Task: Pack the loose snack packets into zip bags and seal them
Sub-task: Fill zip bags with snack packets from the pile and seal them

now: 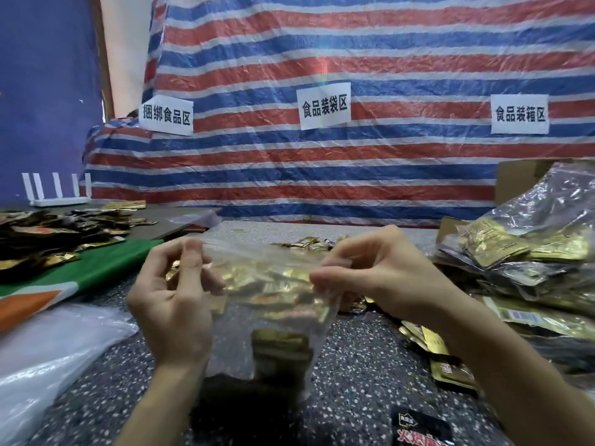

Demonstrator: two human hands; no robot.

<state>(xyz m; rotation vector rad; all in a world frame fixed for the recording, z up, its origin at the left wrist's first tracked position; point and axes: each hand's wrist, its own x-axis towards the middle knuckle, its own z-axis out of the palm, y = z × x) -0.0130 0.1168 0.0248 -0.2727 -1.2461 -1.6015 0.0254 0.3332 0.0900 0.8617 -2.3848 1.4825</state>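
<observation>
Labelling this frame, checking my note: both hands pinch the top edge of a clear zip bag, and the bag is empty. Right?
No. The head view shows the zip bag is filled with gold snack packets, not empty. The rest holds: the left hand and right hand both pinch the top edge of the clear bag.

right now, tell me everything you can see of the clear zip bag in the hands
The zip bag is clear, thin, crinkly plastic, held upright over the speckled table. The left hand pinches its top edge at one end, the right hand at the other. Gold snack packets fill it loosely. Whether the zip is closed, or the bottom touches the table, cannot be told.
</observation>
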